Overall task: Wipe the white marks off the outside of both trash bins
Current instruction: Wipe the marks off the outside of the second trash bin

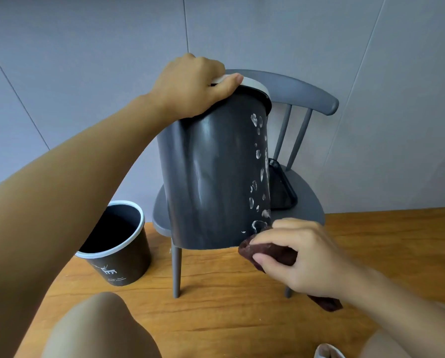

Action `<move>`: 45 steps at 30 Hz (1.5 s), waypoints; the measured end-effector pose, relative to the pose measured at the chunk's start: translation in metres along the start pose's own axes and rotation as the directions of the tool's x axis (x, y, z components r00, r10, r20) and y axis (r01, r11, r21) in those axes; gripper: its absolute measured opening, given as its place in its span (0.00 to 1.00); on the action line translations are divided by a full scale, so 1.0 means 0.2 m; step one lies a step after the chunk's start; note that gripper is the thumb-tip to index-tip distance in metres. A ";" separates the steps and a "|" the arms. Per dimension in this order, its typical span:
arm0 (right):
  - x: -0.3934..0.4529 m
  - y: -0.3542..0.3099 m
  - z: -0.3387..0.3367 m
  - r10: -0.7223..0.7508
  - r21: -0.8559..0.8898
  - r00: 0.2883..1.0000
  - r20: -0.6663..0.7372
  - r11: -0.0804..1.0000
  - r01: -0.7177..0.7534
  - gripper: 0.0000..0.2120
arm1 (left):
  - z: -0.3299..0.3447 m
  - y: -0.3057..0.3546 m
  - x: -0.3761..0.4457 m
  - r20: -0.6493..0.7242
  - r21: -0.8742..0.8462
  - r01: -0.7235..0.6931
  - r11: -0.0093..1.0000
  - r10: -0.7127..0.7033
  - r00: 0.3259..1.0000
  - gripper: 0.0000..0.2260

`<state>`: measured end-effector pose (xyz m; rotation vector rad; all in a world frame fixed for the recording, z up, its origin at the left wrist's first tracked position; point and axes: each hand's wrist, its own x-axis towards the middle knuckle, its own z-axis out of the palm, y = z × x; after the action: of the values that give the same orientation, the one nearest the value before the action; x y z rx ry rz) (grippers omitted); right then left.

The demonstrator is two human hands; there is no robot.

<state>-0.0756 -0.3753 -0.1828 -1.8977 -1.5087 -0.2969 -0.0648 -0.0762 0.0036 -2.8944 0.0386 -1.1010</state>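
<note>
Two hands work: the left hand (190,86) grips the tilted bin's (216,177) white rim; the right hand (299,257), at five o'clock, pinches a brown cloth (273,253) (white marks (257,177) remain).

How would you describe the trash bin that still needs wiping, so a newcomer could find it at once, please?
Start at the grey wooden chair against the wall. In front of its seat, the left hand holds a tall dark plastic bin tilted by its white rim. Unlike the shorter dark bin on the wooden floor, it has white marks down its right side.
</note>
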 end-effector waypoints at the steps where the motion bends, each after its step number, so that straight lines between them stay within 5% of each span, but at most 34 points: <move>1: 0.01 0.00 -0.01 0.009 0.031 0.999 -0.034 0.999 -0.008 0.08 | 0.00 0.01 0.00 0.002 0.004 -0.004 1.000 0.004 1.000 0.26; 6: 0.11 -0.01 -0.03 0.056 0.067 0.983 -0.177 0.997 -0.045 0.11 | 0.01 0.02 0.02 -0.002 0.010 -0.007 1.000 0.007 1.000 0.26; 13: 0.03 -0.07 -0.01 0.021 -0.020 0.992 0.120 1.000 -0.019 0.08 | 0.01 0.02 0.01 -0.011 0.000 -0.012 1.000 0.012 1.000 0.26; 20: 0.12 -0.04 -0.04 0.103 0.093 0.992 -0.076 0.991 -0.096 0.12 | 0.02 0.02 0.02 -0.019 0.008 -0.017 1.000 0.018 1.000 0.26; 26: 0.04 -0.07 0.00 0.066 0.061 0.989 0.130 0.995 -0.074 0.09 | 0.01 0.01 0.01 -0.022 -0.003 -0.011 1.000 0.011 1.000 0.26; 33: 0.10 -0.10 -0.02 0.048 0.065 0.999 0.008 0.997 -0.049 0.10 | 0.03 0.02 0.02 -0.025 -0.001 -0.024 1.000 0.024 0.999 0.27; 37: 0.01 -0.11 0.03 0.006 0.013 0.988 0.151 1.000 -0.008 0.10 | 0.02 0.01 0.01 -0.035 -0.014 -0.025 1.000 0.025 0.999 0.27; 40: 0.02 -0.11 -0.01 0.052 0.185 0.990 0.133 0.980 -0.076 0.10 | 0.02 0.00 0.01 -0.042 -0.025 -0.015 1.000 0.014 0.999 0.27; 42: 0.09 -0.10 -0.07 0.102 0.381 0.993 0.057 0.917 -0.116 0.09 | 0.03 0.00 0.00 -0.052 -0.043 -0.011 0.999 0.009 0.999 0.26; 45: 0.27 -0.08 -0.19 0.171 0.453 0.979 -0.111 0.885 -0.103 0.09 | 0.02 0.00 -0.01 -0.035 -0.048 -0.024 0.999 0.023 0.999 0.24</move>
<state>-0.0646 -0.3557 -0.1179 -1.5648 -1.2100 -0.0180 -0.0628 -0.0760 -0.0010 -2.9093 0.1019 -1.1629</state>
